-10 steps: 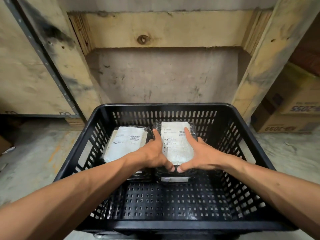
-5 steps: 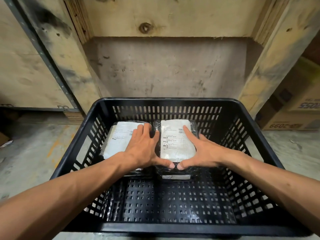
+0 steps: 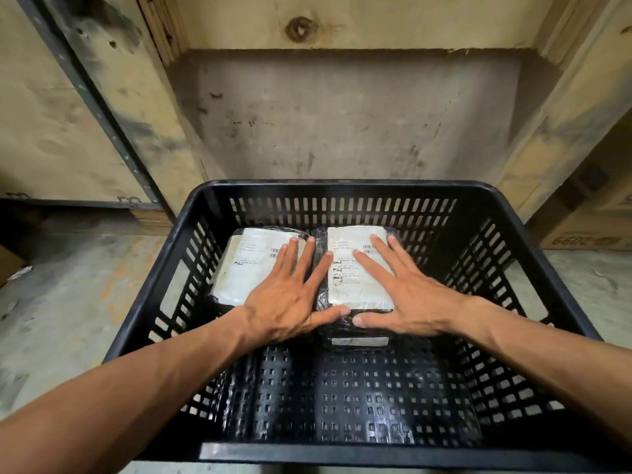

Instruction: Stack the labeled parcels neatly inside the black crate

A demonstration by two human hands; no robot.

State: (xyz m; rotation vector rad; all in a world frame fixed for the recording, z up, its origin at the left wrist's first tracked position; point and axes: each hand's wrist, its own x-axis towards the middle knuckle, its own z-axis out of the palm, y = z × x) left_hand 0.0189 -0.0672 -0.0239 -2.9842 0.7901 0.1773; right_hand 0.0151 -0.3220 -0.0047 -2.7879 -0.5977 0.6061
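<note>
**Flat hands on two parcels**

Two parcels lie side by side at the crate's far wall. The left hand rests spread flat on the left parcel, the right hand spread on the right parcel. Glossy black wrap, white rectangular labels; slotted plastic crate.

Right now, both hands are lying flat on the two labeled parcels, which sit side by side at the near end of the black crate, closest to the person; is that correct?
Not quite. The head view shows the left parcel and right parcel at the far end of the black crate, against its back wall. The rest holds: the left hand and right hand lie flat on them, side by side.
</note>
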